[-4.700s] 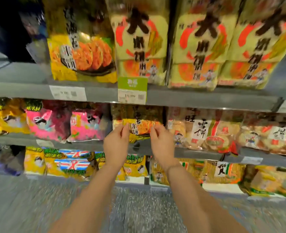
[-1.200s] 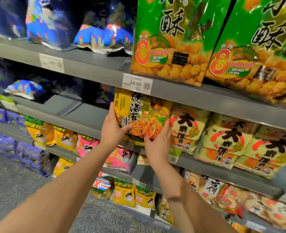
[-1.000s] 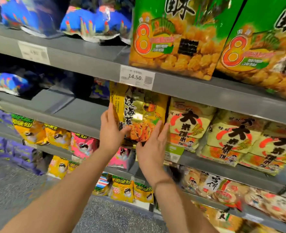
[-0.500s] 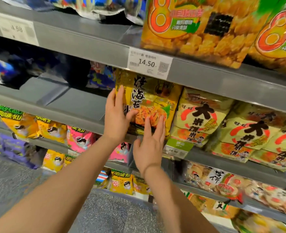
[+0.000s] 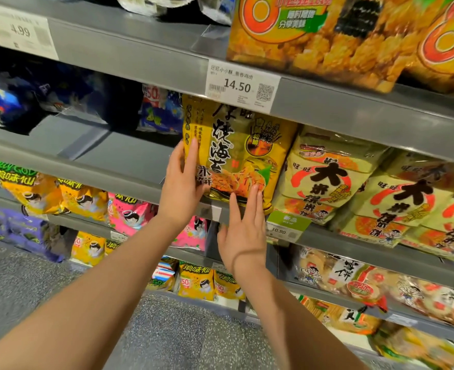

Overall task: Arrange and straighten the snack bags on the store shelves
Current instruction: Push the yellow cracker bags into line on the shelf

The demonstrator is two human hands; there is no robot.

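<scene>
A tall yellow snack bag [image 5: 236,145] with black characters stands upright at the front of the middle grey shelf [image 5: 130,161]. My left hand [image 5: 183,180] grips its lower left edge, thumb on the front. My right hand [image 5: 243,228] is flat with its fingers apart, and its fingertips touch the bag's bottom front edge. Right beside it, pale yellow bags with red circles [image 5: 324,180] lean in a row that runs to the right.
Big orange bags [image 5: 314,41] sit on the shelf above, behind a 14.50 price tag [image 5: 242,86]. A green 10.90 tag [image 5: 284,227] hangs by my right hand. Blue bags [image 5: 162,113] lie behind and to the left. Pink bags [image 5: 130,212] and small yellow bags [image 5: 41,190] fill the lower shelves.
My right hand let go of the yellow bag's right side and dropped to its bottom edge, fingers flat. My left hand kept its grip on the left edge. The view has moved closer.
</scene>
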